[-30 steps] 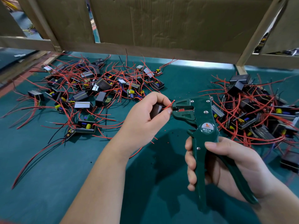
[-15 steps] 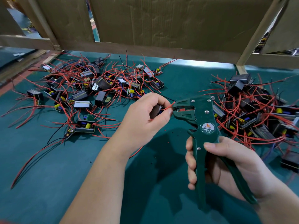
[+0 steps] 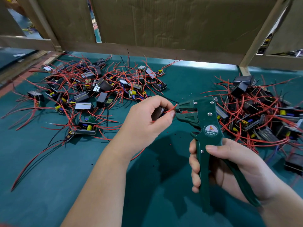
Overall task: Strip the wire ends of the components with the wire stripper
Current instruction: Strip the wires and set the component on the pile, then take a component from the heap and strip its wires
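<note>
"W01A" on wire stripper [image 3: 207,122] badge

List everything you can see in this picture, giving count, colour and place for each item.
wire stripper: one, dark green, centre right.
held component: one, black, in left hand.
red wire: one, red, reaching stripper's head.
left pile of components: many, black, red-wired, far left.
right pile of components: many, same colours, right.
insulation scraps: few, red and black, on mat.
mat: one, teal, underneath.
cardboard sheets: several, brown, behind.
wooden frame: one, pale, round cardboard.
left hand: one, grips component, pinches wire.
right hand: one, grips stripper handles.
</note>
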Action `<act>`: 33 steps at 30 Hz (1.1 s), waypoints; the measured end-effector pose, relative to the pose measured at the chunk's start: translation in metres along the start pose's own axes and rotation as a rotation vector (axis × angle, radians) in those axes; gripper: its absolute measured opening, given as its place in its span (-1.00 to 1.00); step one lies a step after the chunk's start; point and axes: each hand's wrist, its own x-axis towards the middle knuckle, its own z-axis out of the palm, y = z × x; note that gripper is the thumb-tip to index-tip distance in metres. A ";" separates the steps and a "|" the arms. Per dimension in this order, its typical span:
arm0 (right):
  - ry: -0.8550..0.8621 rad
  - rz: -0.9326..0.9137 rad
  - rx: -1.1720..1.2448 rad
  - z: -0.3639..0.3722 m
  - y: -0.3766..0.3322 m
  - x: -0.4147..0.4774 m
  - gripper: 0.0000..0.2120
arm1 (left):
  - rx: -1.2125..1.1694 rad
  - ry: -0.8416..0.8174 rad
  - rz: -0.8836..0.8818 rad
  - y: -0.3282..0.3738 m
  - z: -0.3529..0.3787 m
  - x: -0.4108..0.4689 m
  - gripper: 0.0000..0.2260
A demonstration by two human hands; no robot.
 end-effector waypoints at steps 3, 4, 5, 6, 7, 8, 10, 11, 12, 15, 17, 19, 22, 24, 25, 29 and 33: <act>0.002 0.002 -0.003 -0.001 0.000 0.000 -0.56 | -0.024 0.000 0.001 -0.001 0.000 0.000 -0.94; 0.001 0.003 -0.001 -0.002 0.000 -0.001 -0.56 | -0.026 0.000 0.006 -0.001 0.000 0.000 -0.93; 0.000 0.004 -0.001 -0.002 -0.001 -0.001 -0.57 | -0.026 -0.001 0.008 -0.001 0.000 0.000 -0.93; -0.001 0.006 0.001 -0.002 -0.001 -0.001 -0.57 | -0.032 -0.004 0.005 -0.001 0.000 0.000 -0.95; 0.000 0.007 0.004 -0.002 0.000 -0.001 -0.57 | -0.042 -0.009 0.000 -0.001 0.000 0.000 -0.97; 0.003 0.006 0.007 -0.001 0.000 -0.001 -0.58 | -0.058 -0.013 -0.005 0.000 0.000 0.000 -0.98; 0.039 -0.001 0.006 0.003 0.003 0.000 -0.60 | -0.120 -0.021 -0.022 -0.001 0.000 -0.001 -0.88; 0.084 -0.010 -0.001 0.006 0.004 0.001 -0.62 | -0.155 -0.026 -0.030 -0.002 0.001 0.000 -0.85; 0.146 -0.023 -0.013 0.007 0.006 0.002 -0.65 | -0.169 -0.030 -0.034 -0.003 0.002 0.000 -0.84; 0.300 -0.045 -0.054 0.009 0.004 0.006 -0.65 | -0.108 -0.043 -0.067 -0.007 0.005 0.000 -0.82; 0.321 -0.032 -0.078 0.005 -0.001 0.005 -0.64 | -0.110 -0.066 -0.099 -0.009 0.007 0.001 -0.82; 0.303 0.005 -0.108 0.001 -0.006 0.002 -0.64 | -0.080 -0.088 -0.116 -0.009 0.007 0.000 -0.83; 0.342 0.005 -0.092 -0.007 -0.015 -0.002 -0.61 | -0.014 -0.065 -0.134 -0.012 0.001 0.001 -0.93; 0.399 -0.042 -0.055 -0.014 -0.023 -0.005 -0.70 | -0.061 -0.018 -0.164 -0.014 -0.004 0.002 -0.88; 0.407 -0.070 -0.041 -0.016 -0.025 -0.006 -0.72 | -0.091 -0.008 -0.178 -0.014 -0.005 0.002 -0.84; 0.343 -0.137 0.016 -0.017 -0.019 -0.003 -0.73 | -0.210 -0.033 -0.244 -0.007 0.003 0.001 -0.79; 0.243 -0.202 0.089 -0.014 -0.008 0.005 -0.64 | -0.358 -0.051 -0.264 -0.003 0.007 0.001 -0.86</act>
